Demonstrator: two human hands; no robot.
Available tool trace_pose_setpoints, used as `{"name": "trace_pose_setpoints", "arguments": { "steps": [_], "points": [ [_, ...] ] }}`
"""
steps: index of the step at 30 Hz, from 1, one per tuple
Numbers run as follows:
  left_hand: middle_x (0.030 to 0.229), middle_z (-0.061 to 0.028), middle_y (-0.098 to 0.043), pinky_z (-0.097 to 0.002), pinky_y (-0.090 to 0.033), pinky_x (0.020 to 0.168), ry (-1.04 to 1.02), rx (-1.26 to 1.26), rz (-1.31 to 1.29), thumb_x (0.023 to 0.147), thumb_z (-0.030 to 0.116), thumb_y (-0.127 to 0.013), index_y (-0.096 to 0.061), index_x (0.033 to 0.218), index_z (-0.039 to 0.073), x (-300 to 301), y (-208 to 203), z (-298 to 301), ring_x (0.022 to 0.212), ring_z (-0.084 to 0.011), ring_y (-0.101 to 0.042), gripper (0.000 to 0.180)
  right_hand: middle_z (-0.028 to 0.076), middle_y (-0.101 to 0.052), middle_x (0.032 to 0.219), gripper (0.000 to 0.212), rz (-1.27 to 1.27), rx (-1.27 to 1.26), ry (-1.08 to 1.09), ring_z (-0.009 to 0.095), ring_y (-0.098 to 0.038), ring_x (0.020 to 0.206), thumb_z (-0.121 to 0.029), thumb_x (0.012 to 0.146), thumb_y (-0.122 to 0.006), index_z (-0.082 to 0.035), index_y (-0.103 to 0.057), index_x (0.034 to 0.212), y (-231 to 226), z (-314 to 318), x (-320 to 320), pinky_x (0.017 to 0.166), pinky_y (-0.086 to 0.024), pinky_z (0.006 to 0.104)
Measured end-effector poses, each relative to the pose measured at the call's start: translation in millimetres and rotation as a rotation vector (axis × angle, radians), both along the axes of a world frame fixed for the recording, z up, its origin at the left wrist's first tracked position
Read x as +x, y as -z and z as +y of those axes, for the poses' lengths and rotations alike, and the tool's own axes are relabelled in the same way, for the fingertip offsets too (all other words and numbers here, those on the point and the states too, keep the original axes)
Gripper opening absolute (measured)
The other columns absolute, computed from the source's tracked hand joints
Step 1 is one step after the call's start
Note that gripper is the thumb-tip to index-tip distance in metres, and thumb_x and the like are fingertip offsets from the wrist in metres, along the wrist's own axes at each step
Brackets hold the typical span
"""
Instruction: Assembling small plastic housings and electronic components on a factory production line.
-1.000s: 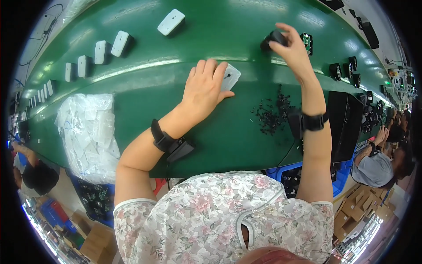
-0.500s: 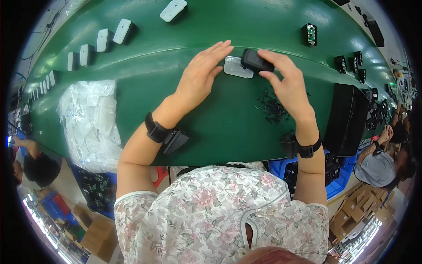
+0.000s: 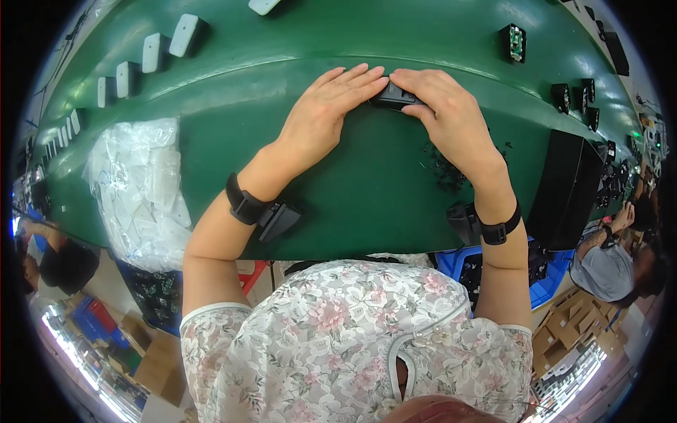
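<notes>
A black plastic device case (image 3: 395, 96) lies on the green table (image 3: 352, 190) in front of me. My right hand (image 3: 451, 113) is closed on its right end, fingers over the top and thumb along the near side. My left hand (image 3: 328, 106) is open, its fingers stretched out and their tips against the case's left end. The white cover plate is out of sight, and I cannot tell how it sits under the case. Below my right hand is a scatter of small black parts (image 3: 448, 173), partly covered by the wrist.
A clear bag of white plates (image 3: 141, 190) lies at the left. Several white-topped cases (image 3: 155, 53) stand along the far left. A black case with a green circuit board (image 3: 516, 44) stands far right, and a large black box (image 3: 570, 190) nearer. A blue crate (image 3: 546, 278) sits below the table edge.
My right hand has lowered the black case over the white plate, which is now hidden. My left fingertips have come against the case. The view has shifted slightly.
</notes>
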State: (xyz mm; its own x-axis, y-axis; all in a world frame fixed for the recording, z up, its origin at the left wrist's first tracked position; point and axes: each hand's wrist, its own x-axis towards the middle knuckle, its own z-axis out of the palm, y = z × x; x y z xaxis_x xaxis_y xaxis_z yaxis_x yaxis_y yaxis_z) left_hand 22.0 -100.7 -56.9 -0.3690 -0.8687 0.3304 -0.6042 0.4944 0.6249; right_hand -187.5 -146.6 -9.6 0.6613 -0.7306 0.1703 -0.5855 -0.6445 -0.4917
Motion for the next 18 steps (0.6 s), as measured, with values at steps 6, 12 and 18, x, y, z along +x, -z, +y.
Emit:
{"name": "trace_pose_setpoints", "arguments": {
  "steps": [6, 12, 18],
  "points": [
    [0.133, -0.0067, -0.052, -0.0402, -0.037, 0.104, 0.009, -0.045, -0.084, 0.079, -0.010, -0.043, -0.054, 0.127, 0.010, 4, 1, -3, 0.125, -0.0225, -0.047, 0.054, 0.007, -0.063, 0.112, 0.043, 0.013, -0.108, 0.017, 0.026, -0.058, 0.100, 0.000, 0.072, -0.066, -0.007, -0.060, 0.114, 11, 7, 6, 0.084, -0.050, 0.0341],
    [0.124, -0.0137, -0.054, -0.0381, -0.045, 0.092, -0.043, -0.200, -0.259, 0.072, 0.004, -0.065, -0.052, 0.123, 0.000, -15, -8, 5, 0.111, -0.0269, -0.055, 0.052, 0.008, -0.064, 0.109, 0.039, -0.087, -0.040, 0.034, 0.028, -0.059, 0.098, -0.002, 0.073, -0.067, -0.006, -0.062, 0.112, 7, -2, -3, 0.081, -0.050, 0.0346],
    [0.104, -0.0188, -0.060, -0.0384, -0.049, 0.079, -0.084, -0.243, -0.202, 0.074, 0.009, -0.069, -0.053, 0.115, -0.004, -23, -3, -31, 0.094, -0.0310, -0.059, 0.046, 0.010, -0.066, 0.101, 0.033, -0.141, 0.452, 0.077, 0.021, -0.062, 0.091, -0.015, 0.080, -0.068, -0.004, -0.063, 0.111, 1, -40, -17, 0.078, -0.049, 0.0296]
  ]
}}
